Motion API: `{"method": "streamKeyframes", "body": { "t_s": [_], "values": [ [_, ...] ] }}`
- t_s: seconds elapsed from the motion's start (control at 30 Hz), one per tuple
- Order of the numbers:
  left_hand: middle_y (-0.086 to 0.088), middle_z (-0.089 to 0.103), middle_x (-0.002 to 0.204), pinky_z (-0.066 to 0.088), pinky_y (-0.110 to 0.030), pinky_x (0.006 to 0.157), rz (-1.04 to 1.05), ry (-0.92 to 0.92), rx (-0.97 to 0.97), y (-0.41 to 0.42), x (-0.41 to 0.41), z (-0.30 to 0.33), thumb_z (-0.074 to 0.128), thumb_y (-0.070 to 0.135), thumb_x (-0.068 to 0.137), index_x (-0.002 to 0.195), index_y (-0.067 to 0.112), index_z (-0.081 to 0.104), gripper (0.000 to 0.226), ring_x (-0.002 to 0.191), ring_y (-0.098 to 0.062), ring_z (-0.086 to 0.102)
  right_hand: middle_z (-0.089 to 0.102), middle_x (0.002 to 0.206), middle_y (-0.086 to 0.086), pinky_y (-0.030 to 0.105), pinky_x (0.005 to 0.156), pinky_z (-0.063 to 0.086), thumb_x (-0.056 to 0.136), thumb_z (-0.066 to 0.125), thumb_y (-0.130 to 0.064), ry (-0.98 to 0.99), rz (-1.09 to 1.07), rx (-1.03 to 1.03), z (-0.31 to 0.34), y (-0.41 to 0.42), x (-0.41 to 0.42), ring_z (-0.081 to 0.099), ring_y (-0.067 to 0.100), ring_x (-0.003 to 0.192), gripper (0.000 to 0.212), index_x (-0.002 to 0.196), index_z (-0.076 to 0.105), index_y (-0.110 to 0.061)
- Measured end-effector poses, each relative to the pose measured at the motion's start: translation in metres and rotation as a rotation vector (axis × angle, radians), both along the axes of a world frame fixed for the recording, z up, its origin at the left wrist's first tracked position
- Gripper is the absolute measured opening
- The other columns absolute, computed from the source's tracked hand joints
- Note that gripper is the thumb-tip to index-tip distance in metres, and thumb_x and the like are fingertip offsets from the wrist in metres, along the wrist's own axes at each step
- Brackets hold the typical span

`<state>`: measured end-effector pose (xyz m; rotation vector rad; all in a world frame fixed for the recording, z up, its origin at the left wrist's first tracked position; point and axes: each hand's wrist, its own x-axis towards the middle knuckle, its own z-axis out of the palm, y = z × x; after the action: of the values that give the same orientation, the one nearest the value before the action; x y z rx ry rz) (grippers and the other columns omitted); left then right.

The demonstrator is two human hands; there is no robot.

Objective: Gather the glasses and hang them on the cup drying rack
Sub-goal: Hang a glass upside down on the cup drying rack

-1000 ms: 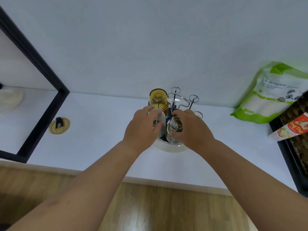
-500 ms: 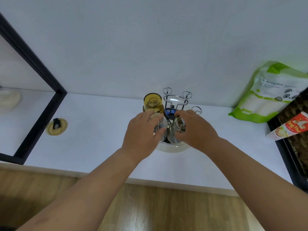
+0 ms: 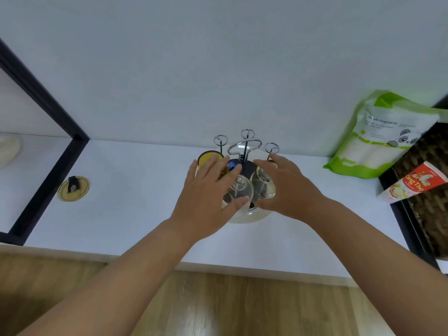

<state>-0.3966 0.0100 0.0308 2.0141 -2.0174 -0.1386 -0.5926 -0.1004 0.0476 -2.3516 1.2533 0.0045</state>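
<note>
— Now, how are the hands placed?
— Both are stretched forward over the rack. The left hand [image 3: 208, 190] is seen with fingers spread and loose; its thumb lies against the near side of a clear, rounded drinking glass [image 3: 238, 192], and its fingers reach past the far side. Whether the glass is truly gripped cannot be told. The right hand [image 3: 288, 187] is likewise opened out, fingers extended, laid beside a second clear glass [image 3: 263, 184] on its right; firm contact cannot be confirmed.

— And where are the glasses found?
— Both clear glasses are set upside down on the chrome wire cup drying rack [image 3: 244, 147], at its near side, close together. An amber-tinted glass [image 3: 209, 159] is hung at the rack's far left, partly covered by the left fingers. Three looped wire prongs and a curved handle are seen rising bare at the back.

— What is noted further out?
— The rack is stood in a pale round drip tray [image 3: 252, 215] on a white countertop [image 3: 135, 214]. A round yellow lid with a dark tab [image 3: 73, 189] is laid well to the left, beside a black-framed panel [image 3: 52, 175]. A green-and-white pouch printed with a panda [image 3: 380, 139] is leaned against the white wall at the right, near a red-and-white carton [image 3: 414, 187] resting on a dark woven basket [image 3: 429, 190].
</note>
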Motion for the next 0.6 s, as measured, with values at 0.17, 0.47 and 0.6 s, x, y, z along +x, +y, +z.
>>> {"method": "streamKeyframes", "body": {
  "t_s": [0.17,0.47,0.6],
  "values": [
    [0.002,0.008,0.171,0.005,-0.052,0.125,0.068,0.09,0.101,-0.019,0.021,0.002,0.038,0.079,0.089,0.158,0.045,0.021,0.079,0.157,-0.021,-0.005,-0.004,0.177,-0.003,0.054,0.123,0.027,0.07,0.088,-0.063,0.033,0.05,0.038,0.005,0.001,0.002,-0.014,0.02,0.162,0.123,0.165,0.013,-0.043],
    [0.005,0.017,0.169,0.023,-0.049,0.122,0.067,0.2,0.111,-0.014,0.022,-0.014,0.045,0.078,0.086,0.15,0.04,0.041,0.075,0.157,-0.02,0.001,-0.008,0.177,-0.008,0.053,0.123,0.029,0.068,0.082,-0.073,0.018,0.048,0.055,0.001,0.002,0.0,-0.017,0.015,0.161,0.115,0.164,0.027,-0.04],
    [0.009,0.014,0.17,0.025,-0.042,0.119,0.08,0.22,0.099,-0.013,0.019,-0.014,0.05,0.075,0.088,0.15,0.041,0.041,0.071,0.157,-0.012,-0.004,-0.009,0.177,-0.009,0.052,0.122,0.03,0.069,0.082,-0.072,0.003,0.049,0.058,-0.002,0.002,-0.001,-0.018,0.014,0.161,0.11,0.161,0.033,-0.039]
  ]
}}
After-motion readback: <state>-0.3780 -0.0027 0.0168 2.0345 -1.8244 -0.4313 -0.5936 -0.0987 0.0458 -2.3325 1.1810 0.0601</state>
